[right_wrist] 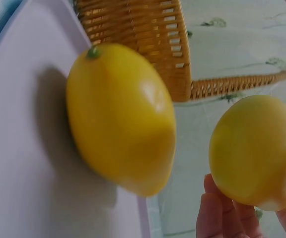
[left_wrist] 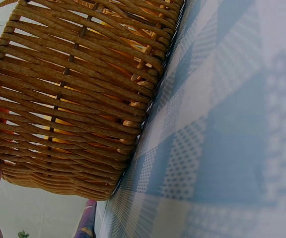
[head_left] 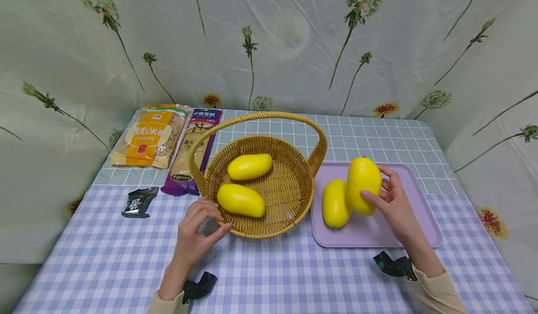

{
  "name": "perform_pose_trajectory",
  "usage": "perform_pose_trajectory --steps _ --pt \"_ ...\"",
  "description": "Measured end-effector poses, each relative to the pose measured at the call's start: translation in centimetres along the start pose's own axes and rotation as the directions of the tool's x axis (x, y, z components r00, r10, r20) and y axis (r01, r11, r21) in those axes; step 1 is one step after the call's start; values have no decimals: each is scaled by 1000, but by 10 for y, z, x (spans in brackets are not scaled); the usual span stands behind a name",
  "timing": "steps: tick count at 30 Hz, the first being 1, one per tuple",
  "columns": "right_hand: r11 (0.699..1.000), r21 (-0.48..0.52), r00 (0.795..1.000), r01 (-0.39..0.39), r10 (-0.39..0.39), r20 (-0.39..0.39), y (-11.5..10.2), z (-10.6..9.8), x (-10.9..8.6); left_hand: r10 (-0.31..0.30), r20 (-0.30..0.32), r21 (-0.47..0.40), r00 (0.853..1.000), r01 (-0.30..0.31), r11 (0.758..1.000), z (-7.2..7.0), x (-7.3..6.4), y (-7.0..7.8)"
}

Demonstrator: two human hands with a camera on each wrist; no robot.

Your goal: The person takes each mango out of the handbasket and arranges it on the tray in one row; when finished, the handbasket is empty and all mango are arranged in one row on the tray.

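One fruit (head_left: pixel 364 183) in right hand (head_left: pixel 397 206) | basket (head_left: pixel 288 197) cropped, both wrist views

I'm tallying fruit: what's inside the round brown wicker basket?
The round brown wicker basket holds two: a rear yellow oval fruit and a front yellow oval fruit. What lies directly beneath them is covered and cannot be seen.

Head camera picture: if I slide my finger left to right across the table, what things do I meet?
Orange food bag → purple pasta packet → brown basket → resting yellow fruit → held yellow fruit → right hand.
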State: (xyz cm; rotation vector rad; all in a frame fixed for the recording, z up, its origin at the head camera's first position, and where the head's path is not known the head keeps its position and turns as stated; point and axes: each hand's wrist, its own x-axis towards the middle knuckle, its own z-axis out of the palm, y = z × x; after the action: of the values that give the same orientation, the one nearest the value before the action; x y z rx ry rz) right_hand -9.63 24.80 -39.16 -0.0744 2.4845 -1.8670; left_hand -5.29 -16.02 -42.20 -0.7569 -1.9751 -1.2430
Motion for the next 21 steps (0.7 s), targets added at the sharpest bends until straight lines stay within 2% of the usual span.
perform_pose_trajectory --steps 7,14,21 --pt "996 -71 998 -53 50 -46 13 -11 0 7 1 -5 1000 -7 1000 0 0 0" --pt "995 -82 997 -64 59 -58 26 -18 1 8 -2 -4 1000 -8 1000 0 0 -1" --pt "962 -209 984 -175 164 -68 32 -23 2 5 -2 -4 1000 -5 1000 0 0 -1"
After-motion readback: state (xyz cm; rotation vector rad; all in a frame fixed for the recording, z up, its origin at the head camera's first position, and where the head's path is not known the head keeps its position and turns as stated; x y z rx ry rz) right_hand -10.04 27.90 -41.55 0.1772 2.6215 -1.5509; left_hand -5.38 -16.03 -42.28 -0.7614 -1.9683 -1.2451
